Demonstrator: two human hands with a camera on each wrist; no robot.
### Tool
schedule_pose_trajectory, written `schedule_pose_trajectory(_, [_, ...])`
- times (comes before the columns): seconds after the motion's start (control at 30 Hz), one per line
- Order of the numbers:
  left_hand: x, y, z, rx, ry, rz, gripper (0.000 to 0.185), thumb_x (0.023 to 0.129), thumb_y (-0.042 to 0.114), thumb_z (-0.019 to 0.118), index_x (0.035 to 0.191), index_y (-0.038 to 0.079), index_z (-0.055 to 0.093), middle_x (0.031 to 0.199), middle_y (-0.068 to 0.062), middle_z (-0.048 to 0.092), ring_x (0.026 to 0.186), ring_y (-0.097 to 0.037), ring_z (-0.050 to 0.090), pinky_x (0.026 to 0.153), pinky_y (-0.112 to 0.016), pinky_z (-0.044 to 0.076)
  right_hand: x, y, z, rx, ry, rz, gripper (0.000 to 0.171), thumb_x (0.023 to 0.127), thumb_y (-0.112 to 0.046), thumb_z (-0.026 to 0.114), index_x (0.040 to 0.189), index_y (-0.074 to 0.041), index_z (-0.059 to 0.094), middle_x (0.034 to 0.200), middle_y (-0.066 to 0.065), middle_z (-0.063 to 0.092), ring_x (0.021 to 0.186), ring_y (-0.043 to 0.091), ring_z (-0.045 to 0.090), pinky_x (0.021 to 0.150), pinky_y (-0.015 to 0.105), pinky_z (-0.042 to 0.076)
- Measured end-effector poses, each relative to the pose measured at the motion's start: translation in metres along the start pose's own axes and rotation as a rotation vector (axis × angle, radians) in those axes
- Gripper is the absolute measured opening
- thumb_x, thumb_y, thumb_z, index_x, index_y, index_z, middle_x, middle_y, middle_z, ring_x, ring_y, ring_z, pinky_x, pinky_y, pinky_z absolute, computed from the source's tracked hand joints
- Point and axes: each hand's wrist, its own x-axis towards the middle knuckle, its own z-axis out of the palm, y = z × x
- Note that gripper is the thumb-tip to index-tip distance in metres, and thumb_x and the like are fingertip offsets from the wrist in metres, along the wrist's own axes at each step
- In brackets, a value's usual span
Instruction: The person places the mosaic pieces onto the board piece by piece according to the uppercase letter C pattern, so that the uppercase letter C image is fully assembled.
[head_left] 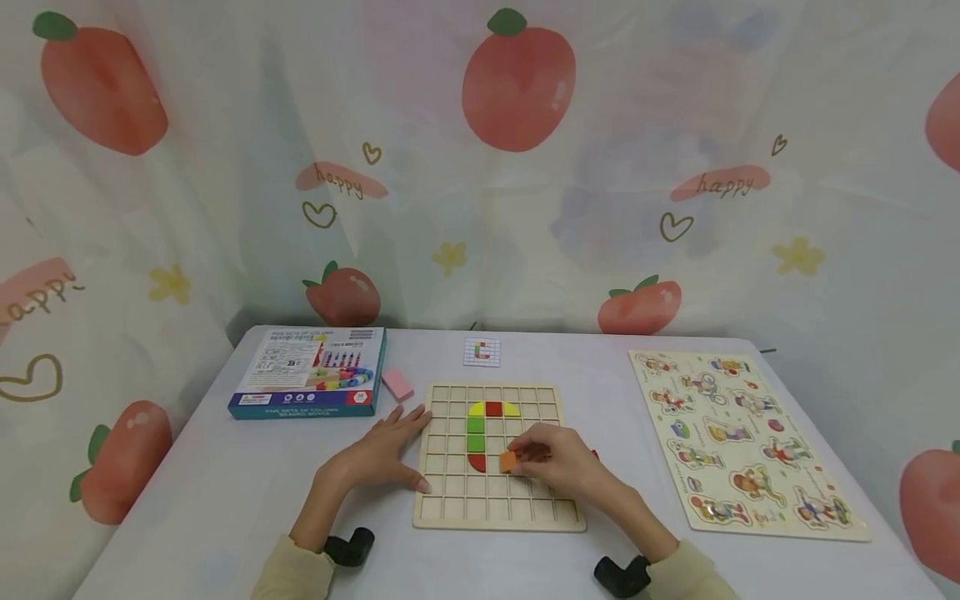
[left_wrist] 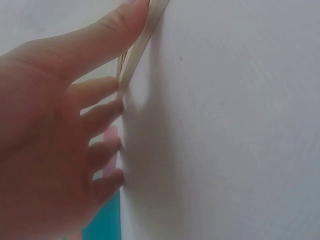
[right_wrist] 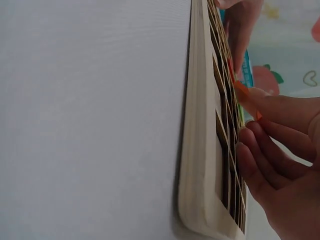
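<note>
A wooden grid board [head_left: 450, 500] lies on the white table in front of me. Yellow, red and green tiles [head_left: 476, 425] fill some of its cells in a curved shape. My right hand [head_left: 551, 458] pinches an orange square tile [head_left: 507, 461] just above the board, beside the lower red piece [head_left: 477, 462]. In the right wrist view the board's edge [right_wrist: 197, 150] runs upright and the orange tile [right_wrist: 242, 91] shows at my fingertips. My left hand [head_left: 386, 454] lies flat with straight fingers against the board's left edge [left_wrist: 142, 37].
A teal-edged toy box [head_left: 311, 371] and a pink block [head_left: 397, 384] sit at the back left. A small pattern card [head_left: 482, 352] lies behind the board. A wooden picture puzzle [head_left: 738, 442] occupies the right side. A strawberry-print curtain hangs behind.
</note>
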Motion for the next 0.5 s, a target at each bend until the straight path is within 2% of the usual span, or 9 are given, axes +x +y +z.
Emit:
schedule_pose_trajectory(0.27, [0.001,0.0,0.001,0.007,0.005,0.007,0.106,0.072,0.04,0.093,0.161,0.021,0.038,0.171,-0.001,0.026,0.16,-0.036,0.009,0.123,-0.069,0.016,0.01,-0.006,0.011,-0.074,-0.022,-0.008,0.024,0.084,-0.015,0.086,0.105,-0.007,0.076,0.091,-0.001,0.068,0.078,0.006,0.056,0.068,0.019,0.051])
schedule_pose_trajectory(0.5, [0.001,-0.001,0.0,0.005,0.003,0.009,0.106,0.072,0.04,0.093,0.161,0.02,0.038,0.171,-0.001,0.026,0.161,-0.036,0.009,0.125,-0.066,0.014,0.014,-0.013,0.016,-0.11,-0.045,0.051,0.021,0.084,-0.01,0.084,0.104,-0.007,0.076,0.084,-0.004,0.062,0.077,0.01,0.054,0.066,0.018,0.048])
